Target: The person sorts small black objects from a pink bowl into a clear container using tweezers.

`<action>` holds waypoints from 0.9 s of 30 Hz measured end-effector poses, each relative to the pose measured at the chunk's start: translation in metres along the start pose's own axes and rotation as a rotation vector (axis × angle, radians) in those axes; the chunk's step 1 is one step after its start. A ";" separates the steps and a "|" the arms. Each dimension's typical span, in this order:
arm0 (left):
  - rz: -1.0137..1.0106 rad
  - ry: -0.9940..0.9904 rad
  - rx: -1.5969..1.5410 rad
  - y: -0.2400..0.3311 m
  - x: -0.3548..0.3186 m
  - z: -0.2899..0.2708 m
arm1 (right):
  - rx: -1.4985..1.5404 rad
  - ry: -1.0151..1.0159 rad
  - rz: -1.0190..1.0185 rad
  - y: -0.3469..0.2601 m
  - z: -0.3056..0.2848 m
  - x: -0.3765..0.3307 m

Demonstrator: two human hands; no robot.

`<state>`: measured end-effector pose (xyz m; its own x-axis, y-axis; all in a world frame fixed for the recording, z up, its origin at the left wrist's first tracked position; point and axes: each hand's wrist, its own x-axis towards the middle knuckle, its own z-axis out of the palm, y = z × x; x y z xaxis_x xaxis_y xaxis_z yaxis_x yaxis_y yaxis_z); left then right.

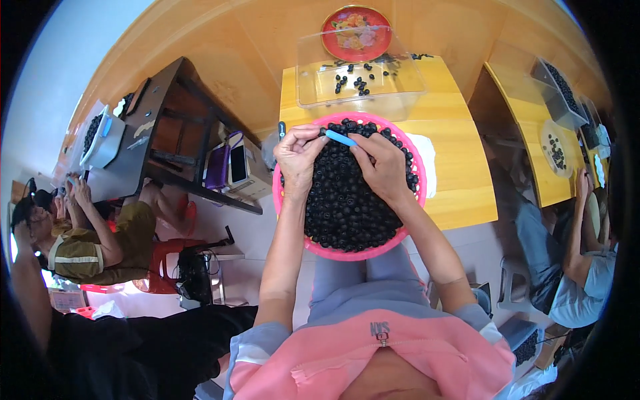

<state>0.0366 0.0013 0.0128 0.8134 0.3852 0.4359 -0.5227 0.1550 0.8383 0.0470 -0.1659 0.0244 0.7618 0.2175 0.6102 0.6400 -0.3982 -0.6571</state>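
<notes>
A pink round basket (279,193) is heaped with small black round pieces (347,200) and rests over my lap, against the table edge. Above its far part, my right hand (383,163) pinches a short light-blue stick-like tool (341,138) between thumb and fingers. My left hand (297,153) is closed in a pinch at the tool's left end. What sits in its fingertips is too small to make out; a dark spot shows there.
Ahead on the yellow table (460,160) stands a clear plastic bin (310,100) with several black pieces, a red floral tray (333,47) behind it. A dark table (157,120) is at left. People work on both sides; a second yellow table (527,127) stands right.
</notes>
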 end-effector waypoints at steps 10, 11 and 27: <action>0.059 -0.055 0.003 0.003 -0.008 0.004 | -0.055 0.020 0.034 0.015 -0.006 0.000; 0.069 -0.068 0.005 0.002 -0.006 0.005 | -0.019 0.059 0.016 0.016 -0.007 0.001; 0.084 -0.041 0.086 0.003 -0.003 0.002 | 0.074 0.001 -0.048 0.004 -0.006 -0.002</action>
<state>0.0330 -0.0015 0.0150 0.7782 0.3559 0.5175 -0.5671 0.0440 0.8225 0.0477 -0.1730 0.0227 0.7298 0.2335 0.6426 0.6817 -0.3204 -0.6578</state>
